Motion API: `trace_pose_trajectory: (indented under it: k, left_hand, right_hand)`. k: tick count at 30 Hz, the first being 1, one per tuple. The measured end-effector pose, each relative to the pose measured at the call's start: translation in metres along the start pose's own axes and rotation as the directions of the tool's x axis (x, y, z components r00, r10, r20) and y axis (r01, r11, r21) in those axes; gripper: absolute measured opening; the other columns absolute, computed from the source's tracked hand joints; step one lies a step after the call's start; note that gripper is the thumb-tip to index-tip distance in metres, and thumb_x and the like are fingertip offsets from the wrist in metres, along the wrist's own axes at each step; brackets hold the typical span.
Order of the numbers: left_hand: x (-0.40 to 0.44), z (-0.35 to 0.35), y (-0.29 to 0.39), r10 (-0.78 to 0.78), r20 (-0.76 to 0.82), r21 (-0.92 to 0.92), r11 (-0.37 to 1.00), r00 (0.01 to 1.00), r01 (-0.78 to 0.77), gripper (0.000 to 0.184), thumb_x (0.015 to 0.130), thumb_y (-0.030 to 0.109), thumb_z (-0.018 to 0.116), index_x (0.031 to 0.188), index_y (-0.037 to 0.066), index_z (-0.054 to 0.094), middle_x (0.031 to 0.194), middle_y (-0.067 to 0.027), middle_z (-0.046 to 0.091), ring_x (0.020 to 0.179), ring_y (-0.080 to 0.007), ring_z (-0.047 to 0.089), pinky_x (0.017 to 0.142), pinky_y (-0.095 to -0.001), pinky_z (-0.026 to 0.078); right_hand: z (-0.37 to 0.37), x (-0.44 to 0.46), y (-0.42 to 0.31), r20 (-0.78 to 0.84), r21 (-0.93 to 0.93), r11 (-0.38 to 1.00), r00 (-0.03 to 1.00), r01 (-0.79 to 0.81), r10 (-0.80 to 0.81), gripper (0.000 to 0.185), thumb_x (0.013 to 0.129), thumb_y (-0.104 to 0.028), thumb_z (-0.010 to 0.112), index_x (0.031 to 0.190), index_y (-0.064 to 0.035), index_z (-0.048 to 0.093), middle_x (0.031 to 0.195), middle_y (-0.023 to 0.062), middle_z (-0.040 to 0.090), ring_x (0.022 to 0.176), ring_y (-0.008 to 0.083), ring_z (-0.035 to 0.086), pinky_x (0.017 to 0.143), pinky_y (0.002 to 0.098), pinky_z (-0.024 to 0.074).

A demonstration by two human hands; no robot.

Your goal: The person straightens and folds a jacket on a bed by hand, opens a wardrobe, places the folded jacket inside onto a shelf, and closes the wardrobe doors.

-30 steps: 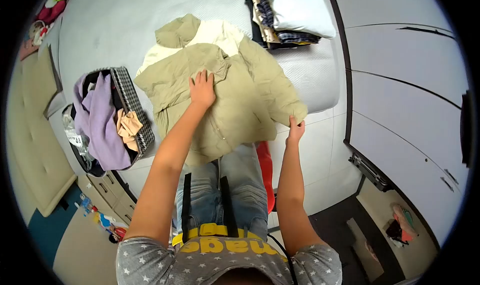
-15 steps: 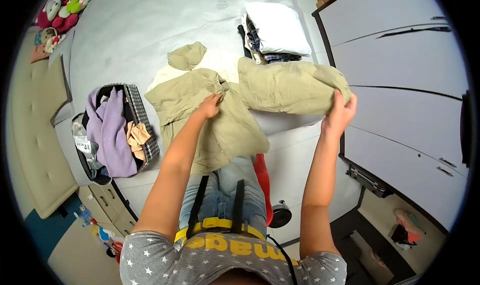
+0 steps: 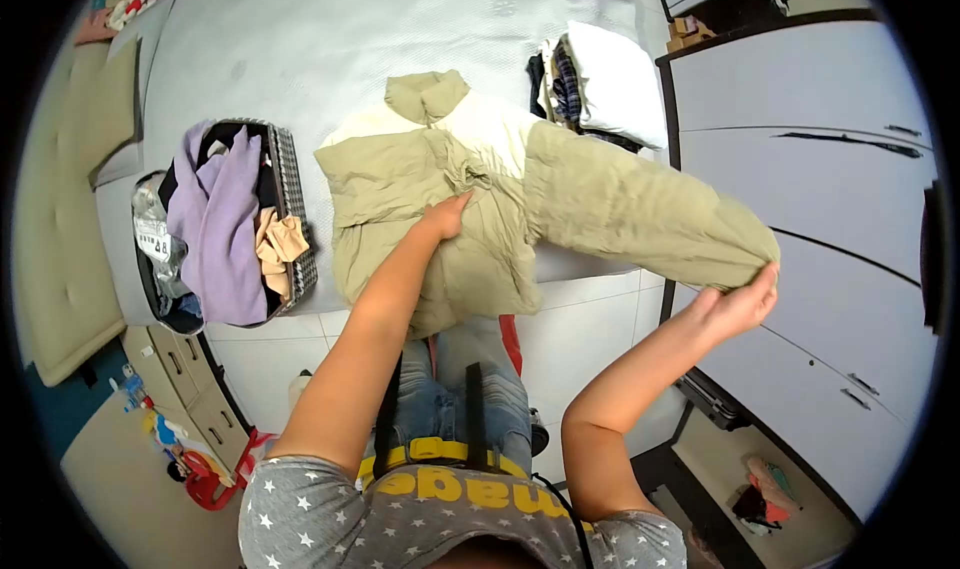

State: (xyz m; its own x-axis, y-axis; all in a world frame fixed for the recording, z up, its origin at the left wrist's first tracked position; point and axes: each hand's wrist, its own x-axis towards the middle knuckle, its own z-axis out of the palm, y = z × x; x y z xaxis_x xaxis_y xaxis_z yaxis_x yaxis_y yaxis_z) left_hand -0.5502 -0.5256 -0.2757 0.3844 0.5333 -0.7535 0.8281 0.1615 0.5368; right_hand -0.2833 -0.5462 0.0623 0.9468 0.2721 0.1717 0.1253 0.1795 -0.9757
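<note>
A khaki and cream jacket (image 3: 400,194) lies spread on the bed, its collar away from me and its hem over the near edge. My left hand (image 3: 449,216) is on the jacket's front, beside the gathered cuff of one sleeve folded across it; the fingers look closed on the fabric, partly hidden. At the right, my right hand (image 3: 743,304) grips the end of the other sleeve (image 3: 640,194). That sleeve is stretched out past the bed edge, slanting down toward my right hand.
On the left stands an open checked case (image 3: 288,194) with a purple garment (image 3: 215,229) and other clothes. Folded clothes (image 3: 565,84) and a white folded item (image 3: 615,84) lie behind the sleeve. White cabinets (image 3: 800,179) line the right side.
My right hand has moved right and toward me, drawing the sleeve out longer and straighter. The left hand stays by the folded cuff. The camera view has shifted.
</note>
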Motion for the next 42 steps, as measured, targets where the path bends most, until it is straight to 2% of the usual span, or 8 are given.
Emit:
trace_pose_trajectory:
  k: [11,15,17,20,25,30,37,42]
  left_hand:
    - [0.022,0.012,-0.042,0.311,-0.074,-0.495,0.813,0.947,-0.306,0.061,0.076,-0.001,0.044,0.134,0.017,0.036,0.138,-0.0131,0.036,0.124,-0.0284,0.038,0.101,-0.0375,0.032]
    - [-0.025,-0.023,-0.098,0.233,-0.108,-0.994,-0.013,0.966,-0.108,0.041,0.085,0.018,0.037,0.125,0.011,0.046,0.137,-0.0122,0.038,0.123,-0.0278,0.038,0.103,-0.0373,0.029]
    - [-0.06,-0.033,-0.153,0.027,-0.308,-0.783,-0.575,0.951,-0.237,0.055,0.096,0.043,0.025,0.137,0.007,0.027,0.139,-0.0102,0.035,0.127,-0.0271,0.035,0.105,-0.043,0.028]
    - [-0.096,-0.026,-0.213,-0.285,-0.176,-0.785,-0.537,0.942,-0.309,0.075,0.088,0.062,0.025,0.14,0.009,0.019,0.138,-0.0114,0.036,0.125,-0.0262,0.037,0.102,-0.0499,0.027]
    - [-0.062,-0.029,-0.251,-0.466,-0.287,-0.938,-0.039,0.837,-0.343,0.084,0.082,0.062,0.047,0.14,0.01,0.016,0.136,-0.0106,0.038,0.122,-0.0245,0.041,0.099,-0.0463,0.031]
    - [-0.025,-0.072,-0.179,-0.531,-0.439,-0.823,0.561,0.725,-0.088,0.076,0.077,0.038,0.064,0.131,-0.002,0.029,0.123,-0.0214,0.047,0.11,-0.0265,0.048,0.092,-0.0326,0.038]
    - [-0.011,-0.006,-0.22,-0.57,-0.632,-0.769,0.549,0.525,-0.329,0.053,0.071,0.021,0.067,0.113,-0.003,0.046,0.102,-0.017,0.058,0.093,-0.0267,0.055,0.082,-0.0334,0.042]
    - [-0.043,0.056,-0.26,-0.457,-0.828,-0.488,0.873,0.325,-0.016,0.065,0.074,0.024,0.069,0.123,-0.004,0.038,0.104,-0.021,0.054,0.097,-0.0323,0.051,0.087,-0.039,0.04]
  right_hand:
    - [0.044,-0.157,0.013,0.38,-0.188,0.916,0.886,0.356,-0.266,0.031,0.087,-0.023,0.056,0.102,0.0004,0.042,0.104,0.0162,0.053,0.086,0.0257,0.054,0.075,0.0354,0.0484]
    - [0.029,-0.274,0.062,0.99,0.072,0.9,-0.139,0.429,-0.013,0.054,0.078,-0.023,0.06,0.124,-0.0009,0.042,0.13,0.0213,0.038,0.123,0.0343,0.033,0.1,0.0458,0.028]
    - [0.016,-0.282,0.079,0.949,0.126,0.846,-0.311,0.518,0.049,0.049,0.078,-0.022,0.06,0.12,-0.0009,0.046,0.127,0.0205,0.041,0.12,0.0346,0.037,0.098,0.0458,0.0308]
    - [-0.004,-0.262,0.129,0.745,-0.247,0.681,-0.315,0.689,0.588,0.039,0.077,-0.019,0.06,0.111,-0.0014,0.051,0.116,0.0203,0.051,0.105,0.0351,0.049,0.088,0.0456,0.0386]
    - [0.015,-0.201,0.245,0.835,-0.358,0.255,0.186,0.898,0.518,0.069,0.076,-0.021,0.064,0.134,-0.0054,0.03,0.136,0.0219,0.032,0.123,0.0383,0.036,0.096,0.0498,0.0356]
    - [-0.008,-0.164,0.352,0.845,-0.053,-0.024,0.058,0.998,0.532,0.065,0.083,-0.007,0.052,0.14,-0.0133,0.022,0.142,0.0216,0.02,0.125,0.0385,0.033,0.097,0.0484,0.0366]
    - [-0.034,-0.145,0.354,0.724,-0.459,0.132,0.284,0.879,0.629,0.068,0.08,-0.001,0.051,0.14,-0.0113,0.022,0.137,0.0238,0.03,0.114,0.0364,0.046,0.088,0.0396,0.0459]
    - [-0.098,-0.119,0.401,0.764,-0.633,0.562,0.311,0.532,0.565,0.087,0.067,-0.013,0.071,0.136,0.0035,0.019,0.129,0.0254,0.04,0.114,0.0379,0.046,0.094,0.0393,0.0411]
